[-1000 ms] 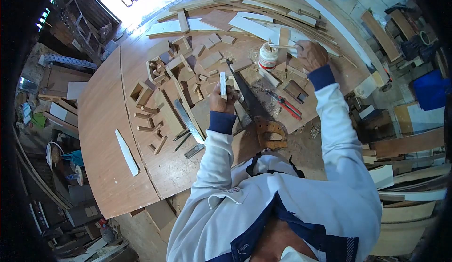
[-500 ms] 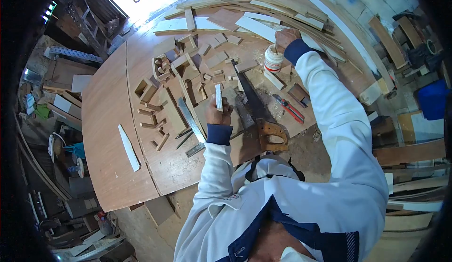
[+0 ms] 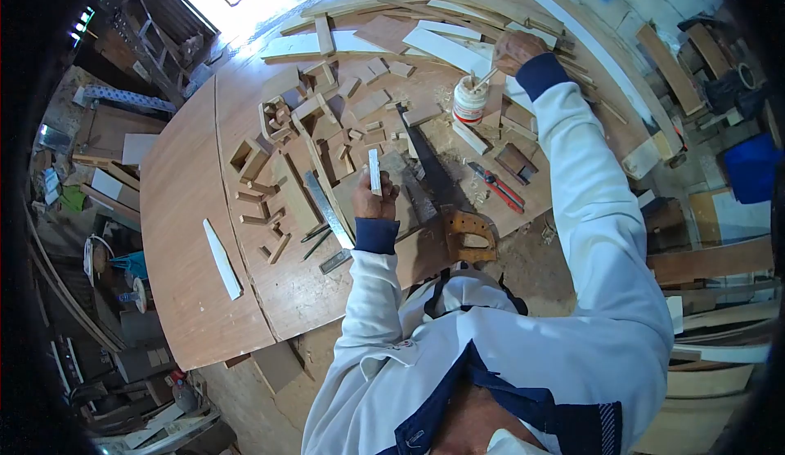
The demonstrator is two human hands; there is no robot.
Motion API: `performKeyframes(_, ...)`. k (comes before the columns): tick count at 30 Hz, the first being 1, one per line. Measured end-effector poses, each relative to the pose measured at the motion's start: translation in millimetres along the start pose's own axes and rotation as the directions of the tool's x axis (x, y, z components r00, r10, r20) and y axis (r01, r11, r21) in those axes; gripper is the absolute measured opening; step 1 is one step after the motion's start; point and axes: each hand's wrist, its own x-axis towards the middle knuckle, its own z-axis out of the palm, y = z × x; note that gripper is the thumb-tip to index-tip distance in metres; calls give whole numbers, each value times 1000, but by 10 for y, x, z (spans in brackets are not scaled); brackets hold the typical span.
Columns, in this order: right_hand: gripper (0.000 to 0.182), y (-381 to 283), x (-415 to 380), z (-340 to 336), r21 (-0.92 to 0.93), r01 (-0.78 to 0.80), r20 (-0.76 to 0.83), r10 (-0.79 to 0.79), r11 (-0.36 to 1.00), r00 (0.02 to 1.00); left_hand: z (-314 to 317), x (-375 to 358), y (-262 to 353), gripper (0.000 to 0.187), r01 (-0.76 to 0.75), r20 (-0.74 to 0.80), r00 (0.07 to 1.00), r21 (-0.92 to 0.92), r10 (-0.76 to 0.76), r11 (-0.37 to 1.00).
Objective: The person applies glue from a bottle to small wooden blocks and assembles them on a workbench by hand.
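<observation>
My left hand (image 3: pixel 375 198) is closed around a small wooden block (image 3: pixel 374 170), held upright over the table with a whitish face showing. At the right, my right hand (image 3: pixel 519 53) is above and beyond a white jar with a red-banded label (image 3: pixel 470 102). A thin stick (image 3: pixel 486 78) leans out of the jar's open mouth, its upper end meeting the curled fingers of my right hand. The fingertips themselves are hidden. Beside my left hand lies a handsaw (image 3: pixel 433 161) with a wooden handle.
Red-handled pliers (image 3: pixel 500 189) lie right of the saw. Small wood offcuts and block assemblies (image 3: pixel 251 159) cover the table's middle. A metal ruler (image 3: pixel 319 197) and pencils are left of my left hand. Long wood strips (image 3: pixel 491 1) are stacked at the back. A white pointed piece (image 3: pixel 221 259) lies at left.
My right hand has shifted right and slightly away from the jar, so more of the stick shows. My left hand keeps the block in nearly the same place.
</observation>
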Motion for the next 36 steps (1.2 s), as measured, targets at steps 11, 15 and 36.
performKeyframes(11,25,76,-1145,-595,669,-254,131,226,699,965,310,191,-116,13,-20,91,996,-1,20,1000)
performKeyframes(15,23,-284,-1609,-408,875,-201,76,286,440,955,418,306,-173,15,-32,213,977,3,31,999)
performKeyframes(36,14,-1357,-2169,-105,954,55,-171,381,296,909,724,262,-119,19,36,117,993,-62,-29,997)
